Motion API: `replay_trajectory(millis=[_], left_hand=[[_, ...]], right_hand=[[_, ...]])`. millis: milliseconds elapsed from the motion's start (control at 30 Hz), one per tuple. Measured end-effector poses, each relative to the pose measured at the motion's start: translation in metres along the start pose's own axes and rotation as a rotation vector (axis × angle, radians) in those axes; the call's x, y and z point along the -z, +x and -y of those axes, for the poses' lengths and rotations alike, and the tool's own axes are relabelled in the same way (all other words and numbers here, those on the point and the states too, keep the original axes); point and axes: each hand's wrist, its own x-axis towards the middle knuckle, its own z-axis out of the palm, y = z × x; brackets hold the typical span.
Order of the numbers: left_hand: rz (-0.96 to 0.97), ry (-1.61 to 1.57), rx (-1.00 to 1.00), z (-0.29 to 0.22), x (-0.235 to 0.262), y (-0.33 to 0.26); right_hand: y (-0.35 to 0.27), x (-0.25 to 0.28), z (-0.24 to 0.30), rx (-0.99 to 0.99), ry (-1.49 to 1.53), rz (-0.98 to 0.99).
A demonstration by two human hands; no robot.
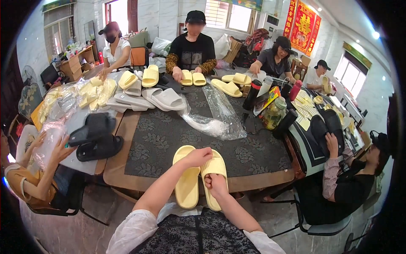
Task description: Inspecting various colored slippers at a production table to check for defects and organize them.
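Note:
Two pale yellow slippers lie side by side at the table's near edge, soles down, their heels toward me. My left forearm crosses over the left slipper, and my left hand is closed above the ribbed strap of the right slipper. Whatever its fingers hold, if anything, is hidden. Just below it, my right hand has its fingers curled round the rear edge of that strap, some of them out of sight inside the opening.
A clear plastic bag lies on the dark floral mat. Beyond it are grey slippers and more yellow ones. Bottles and a jar stand at the right. Several co-workers sit around, some handling slippers; black slippers are at the left.

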Motion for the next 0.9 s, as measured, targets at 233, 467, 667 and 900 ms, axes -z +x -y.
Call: replay_trajectory(millis=[233,467,667,900], left_hand=[[-0.033,-0.269,-0.065,-0.001,-0.001,-0.009],[-0.329,-0.594,0.052,0.004,0.001,-0.013],[-0.492,-0.756,0.088,0.003,0.01,-0.014],[-0.505,-1.001,0.114,0.012,0.005,-0.013]], right_hand=[[-0.021,-0.002,-0.002,0.12,0.04,0.066],[-0.074,-0.002,0.043,0.168,-0.857,0.208],[-0.019,-0.026,0.087,0.675,-1.104,0.066],[0.078,-0.038,0.061,0.706,-0.897,0.156]])
